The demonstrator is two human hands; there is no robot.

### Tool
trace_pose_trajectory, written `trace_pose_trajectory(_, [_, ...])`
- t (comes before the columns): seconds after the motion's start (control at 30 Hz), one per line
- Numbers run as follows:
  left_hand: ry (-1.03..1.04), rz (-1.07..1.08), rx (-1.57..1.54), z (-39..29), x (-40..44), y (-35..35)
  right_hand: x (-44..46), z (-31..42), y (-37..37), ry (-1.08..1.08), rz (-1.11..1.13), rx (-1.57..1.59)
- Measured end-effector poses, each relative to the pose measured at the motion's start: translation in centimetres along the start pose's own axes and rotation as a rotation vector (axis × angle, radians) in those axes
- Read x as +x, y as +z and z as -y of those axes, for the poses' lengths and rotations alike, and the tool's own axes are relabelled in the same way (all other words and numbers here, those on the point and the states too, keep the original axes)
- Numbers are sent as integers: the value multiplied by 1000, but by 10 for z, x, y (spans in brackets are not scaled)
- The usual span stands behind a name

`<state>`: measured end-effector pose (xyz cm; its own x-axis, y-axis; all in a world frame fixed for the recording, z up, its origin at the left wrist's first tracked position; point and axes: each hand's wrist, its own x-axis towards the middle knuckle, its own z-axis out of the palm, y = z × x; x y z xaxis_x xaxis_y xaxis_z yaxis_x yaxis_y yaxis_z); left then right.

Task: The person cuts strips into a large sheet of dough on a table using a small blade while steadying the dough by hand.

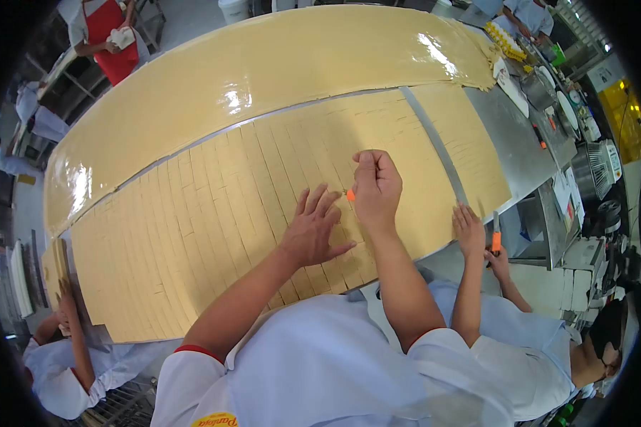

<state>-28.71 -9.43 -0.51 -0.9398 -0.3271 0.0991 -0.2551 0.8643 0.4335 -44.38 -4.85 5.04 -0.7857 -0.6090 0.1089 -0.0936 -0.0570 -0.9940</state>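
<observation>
A wide sheet of pale yellow dough (pixel 214 192) lies before me, scored with several long lines into strips. My left hand (pixel 312 226) rests over it with the fingers spread and nothing in them. Just to its right, my right hand (pixel 377 186) is closed around a small orange-handled cutter (pixel 350 194). Only a bit of the orange handle shows beside the fist; most of the tool is hidden, and the blade is hard to make out.
Behind the sheet lies a larger glossy dough mass (pixel 263 64). At right, a co-worker's hand (pixel 468 229) rests at a metal strip (pixel 441 153); their other holds an orange cutter (pixel 496 238). Another co-worker's hand (pixel 68 306) is at the left end. Pots (pixel 538 87) stand far right.
</observation>
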Motion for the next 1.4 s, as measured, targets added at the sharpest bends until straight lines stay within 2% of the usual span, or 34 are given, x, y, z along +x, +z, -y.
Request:
trace_pose_trajectory(0.03, [18,-84,-12,0,3,-2,4,2,0,-28,-20,39])
trace_pose_trajectory(0.13, [-14,-46,11,11,6,16,11,-50,9,-40,-34,-53])
trace_pose_trajectory(0.27, [-5,-9,22,13,2,4,2,-14,6,-106,-84,-32])
trace_pose_trajectory(0.33, [-54,-79,-65,8,0,-17,-4,25,2,18,-8,98])
trace_pose_trajectory(0.47, [-125,-188,-137,15,-18,-5,-2,1,17,122,40,207])
trace_pose_trajectory(0.5, [-100,-107,-89,17,-21,4,0,-34,23,95,52,73])
trace_pose_trajectory(0.53, [-79,-28,-41,19,-24,8,1,-39,26,79,68,7])
trace_pose_trajectory(0.57, [-89,-38,-38,20,-25,5,2,-43,29,62,82,-59])
trace_pose_trajectory(0.63, [-57,-70,-7,16,-30,-6,-4,-3,25,109,41,183])
trace_pose_trajectory(0.73, [-140,-161,-69,16,-40,-19,-11,36,26,118,95,271])
trace_pose_trajectory(0.77, [-135,-161,-66,17,-42,-16,-11,25,32,114,91,274])
trace_pose_trajectory(0.83, [-145,-142,28,19,-49,-8,-12,-27,53,4,116,6])
trace_pose_trajectory(0.9, [-136,-82,57,21,-49,-10,-9,-21,58,-66,119,-69])
trace_pose_trajectory(0.97, [-147,-11,78,22,-50,-12,-12,-1,47,123,102,220])
trace_pose_trajectory(1.07, [-153,-34,68,25,-37,-22,-4,14,46,107,147,334])
trace_pose_trajectory(1.13, [-127,-99,102,30,-32,-9,6,-37,58,65,131,224])
trace_pose_trajectory(1.17, [-115,-102,101,29,-30,-11,9,-33,63,32,125,113])
trace_pose_trajectory(1.27, [-153,-16,110,28,-27,-16,11,-4,44,69,110,213])
trace_pose_trajectory(1.33, [-128,-95,69,24,-19,-26,10,8,33,98,103,322])
trace_pose_trajectory(1.4, [-88,-95,85,29,-15,-3,17,-36,40,85,101,213])
